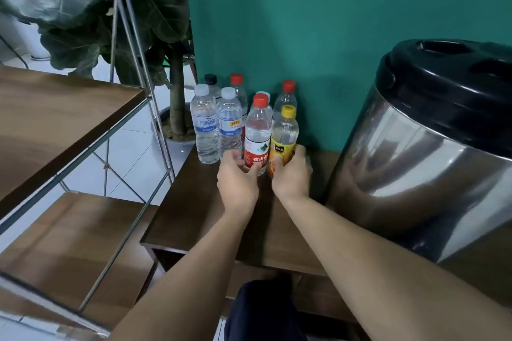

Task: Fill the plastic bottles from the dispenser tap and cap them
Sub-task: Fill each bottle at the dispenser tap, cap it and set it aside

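A: Hands?
B: Left hand (238, 178) grips the red-label bottle (257, 134) low on its body, thumb curled across the label. Right hand (293, 174) wraps the base of the yellow-cap bottle (284, 135), fingers curled round the far side.

A: Orientation?
B: Both upright, long axis vertical, caps pointing up. Red cap on one, yellow on the other, both caps on.

A: Where?
B: Far end of the dark wooden table (194, 210), by the green wall (332, 22). The two bottles stand touching side by side, front of the cluster.

A: Others?
B: Two white-cap bottles (205, 124) just left, upright. Behind them a black-cap bottle (211, 81) and two red-cap bottles (286, 94), all vertical, capped.

A: Dispenser?
B: Steel dispenser (421, 169) with black lid, on the right, near the right hand, apart from the bottles. Tap not visible.

A: Rest?
B: Wooden shelf rack (69, 119) on the left, potted plant (171, 44) behind it.
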Available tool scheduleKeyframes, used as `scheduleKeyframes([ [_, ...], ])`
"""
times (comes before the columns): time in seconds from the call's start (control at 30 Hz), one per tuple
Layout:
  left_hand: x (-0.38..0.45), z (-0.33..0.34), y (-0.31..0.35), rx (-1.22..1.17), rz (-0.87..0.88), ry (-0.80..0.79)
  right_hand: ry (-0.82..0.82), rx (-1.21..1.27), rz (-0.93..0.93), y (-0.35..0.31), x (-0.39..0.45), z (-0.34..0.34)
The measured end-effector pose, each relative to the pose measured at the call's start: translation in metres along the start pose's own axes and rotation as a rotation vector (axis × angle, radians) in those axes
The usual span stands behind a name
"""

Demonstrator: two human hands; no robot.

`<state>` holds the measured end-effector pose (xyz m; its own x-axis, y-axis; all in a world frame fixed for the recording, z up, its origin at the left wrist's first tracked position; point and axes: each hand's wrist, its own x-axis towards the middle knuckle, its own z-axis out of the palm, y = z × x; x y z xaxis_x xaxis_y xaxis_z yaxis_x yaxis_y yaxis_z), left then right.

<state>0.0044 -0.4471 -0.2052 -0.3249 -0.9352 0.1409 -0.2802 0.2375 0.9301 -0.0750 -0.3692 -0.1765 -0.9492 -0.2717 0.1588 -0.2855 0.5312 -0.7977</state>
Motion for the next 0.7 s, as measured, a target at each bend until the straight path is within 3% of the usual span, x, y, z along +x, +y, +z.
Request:
scheduleKeyframes([
  [0.3, 0.02, 0.023, -0.005, -0.033, -0.073, 0.005, 0.049, 0.021, 0.057, -0.011, 0.026, 0.023],
  [0.57, 0.015, 0.004, -0.012, -0.074, -0.026, -0.144, -0.019, 0.047, 0.115, -0.013, 0.014, 0.016],
  [0.7, -0.017, -0.027, -0.001, -0.079, 0.072, -0.185, -0.036, 0.118, -0.065, -0.017, -0.022, -0.014],
])
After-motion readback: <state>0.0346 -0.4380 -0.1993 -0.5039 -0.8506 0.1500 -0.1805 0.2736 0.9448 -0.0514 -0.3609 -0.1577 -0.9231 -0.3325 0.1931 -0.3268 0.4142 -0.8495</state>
